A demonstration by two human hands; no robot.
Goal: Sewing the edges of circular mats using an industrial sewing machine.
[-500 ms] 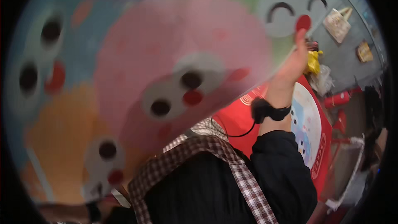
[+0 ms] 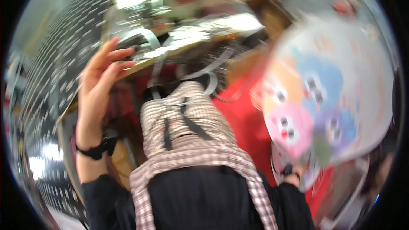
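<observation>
The person's left grip (image 2: pixel 104 74) was observed raised at the left of the frame, released and grasping nothing, its fingers spread and pointing toward the upper centre. It stood near the front edge of a cluttered surface (image 2: pixel 179 51), which ran across the upper centre. A black wristband (image 2: pixel 97 148) encircled the left wrist.

A round white panel (image 2: pixel 328 89) occupied the right of the frame, motion-blurred and tilted. Its face carried cartoon shapes in orange, blue, pink and purple, with round white eyes.

The right grip (image 2: pixel 300 171) was located at the lower right, just beside the panel's lower edge. The fingers were blurred and partly hidden; whether they were clenched on the panel could not be determined. A dark band was noted at that wrist.

A red sheet (image 2: pixel 243 113) lay right of centre, partly behind the panel. Pale strips (image 2: pixel 215 66) formed loops below the front edge, near the centre. A brown checked apron (image 2: pixel 196 156) over a black top filled the lower centre, with two dark straps (image 2: pixel 196 123) lying across it. A black panel with rows of light marks (image 2: pixel 59 55) was recorded at the upper left.
</observation>
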